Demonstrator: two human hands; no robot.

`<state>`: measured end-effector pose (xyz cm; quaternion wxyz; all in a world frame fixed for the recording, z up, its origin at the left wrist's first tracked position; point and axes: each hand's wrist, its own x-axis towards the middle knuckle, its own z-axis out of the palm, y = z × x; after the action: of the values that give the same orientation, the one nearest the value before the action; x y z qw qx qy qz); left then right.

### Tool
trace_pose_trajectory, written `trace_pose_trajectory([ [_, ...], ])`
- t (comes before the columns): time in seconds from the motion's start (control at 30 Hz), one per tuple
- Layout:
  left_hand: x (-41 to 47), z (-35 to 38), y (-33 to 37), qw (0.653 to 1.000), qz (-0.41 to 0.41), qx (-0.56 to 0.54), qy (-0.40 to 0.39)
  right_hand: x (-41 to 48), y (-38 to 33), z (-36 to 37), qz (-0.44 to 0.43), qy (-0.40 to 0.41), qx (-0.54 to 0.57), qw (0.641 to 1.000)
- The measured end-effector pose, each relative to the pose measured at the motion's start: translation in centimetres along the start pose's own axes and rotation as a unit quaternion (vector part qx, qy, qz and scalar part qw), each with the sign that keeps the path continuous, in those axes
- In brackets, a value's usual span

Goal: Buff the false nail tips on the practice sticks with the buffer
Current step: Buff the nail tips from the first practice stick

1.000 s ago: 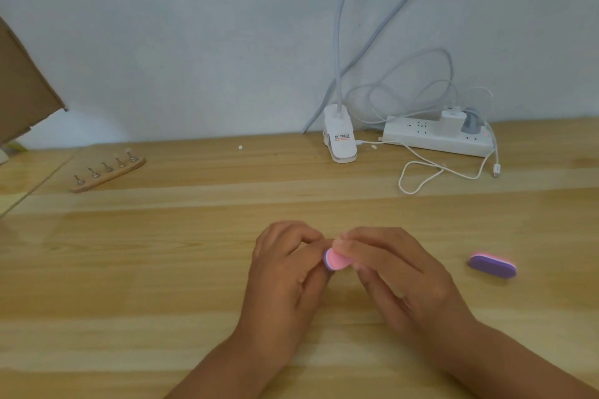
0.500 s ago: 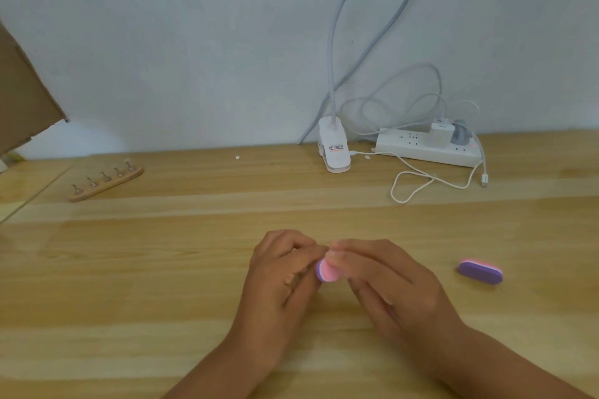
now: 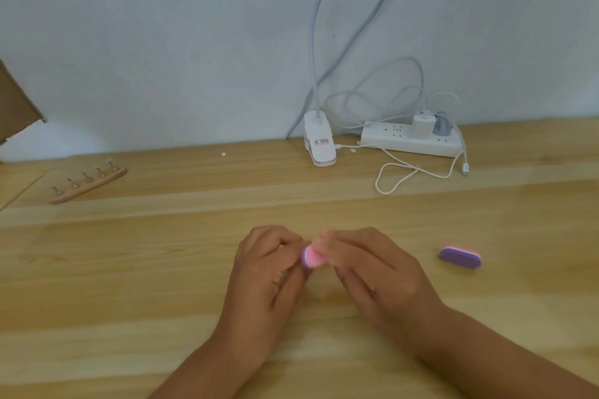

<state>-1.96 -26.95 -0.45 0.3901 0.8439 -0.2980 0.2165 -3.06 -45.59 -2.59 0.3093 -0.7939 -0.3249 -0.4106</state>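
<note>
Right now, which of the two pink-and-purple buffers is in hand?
The buffer at centre, pinched by the right hand beside the left hand; the other buffer lies alone on the table to the right.

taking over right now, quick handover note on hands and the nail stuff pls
Right hand pinches the pink buffer at its fingertips.
Left hand is curled against the buffer's end; what it holds is hidden.
A purple buffer lies on the table to the right.
The wooden holder with practice sticks sits far back left, away from both hands.
Done: cannot tell how many tips are buffed.
Left, probably: buff the tips on the holder's sticks.
</note>
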Motion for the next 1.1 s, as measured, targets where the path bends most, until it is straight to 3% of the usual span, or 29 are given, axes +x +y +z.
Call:
trace_pose_trajectory([
  [0.07,-0.05,0.01,0.15,1.0,-0.01,0.015,-0.001,0.08,0.21,0.0,0.026,0.017,-0.014,0.999],
  [0.23,-0.05,-0.38,0.13,1.0,0.011,0.027,0.0,0.14,-0.36,-0.05,-0.006,0.005,-0.017,1.0],
  [0.4,-0.07,-0.52,0.15,0.999,-0.021,0.027,0.008,0.85,0.2,-0.47,0.113,0.052,-0.032,0.992],
  [0.53,-0.11,-0.38,0.02,0.999,-0.024,0.02,0.0,0.34,-0.63,-0.03,0.019,0.012,-0.001,1.0],
  [0.67,-0.16,-0.3,0.03,0.999,-0.029,0.023,0.008,0.54,0.16,-0.08,0.057,0.038,-0.019,0.997],
  [0.8,-0.13,-0.24,0.02,1.0,-0.018,-0.006,0.006,0.11,-0.38,0.12,0.004,0.001,0.01,1.0],
  [0.93,-0.17,-0.36,0.05,0.996,-0.056,-0.068,0.02,0.56,0.15,-0.15,0.065,0.04,0.0,0.997],
  [1.1,-0.09,-0.4,0.22,0.996,-0.032,-0.072,0.027,0.37,-0.19,0.06,0.011,0.005,-0.003,1.0],
])
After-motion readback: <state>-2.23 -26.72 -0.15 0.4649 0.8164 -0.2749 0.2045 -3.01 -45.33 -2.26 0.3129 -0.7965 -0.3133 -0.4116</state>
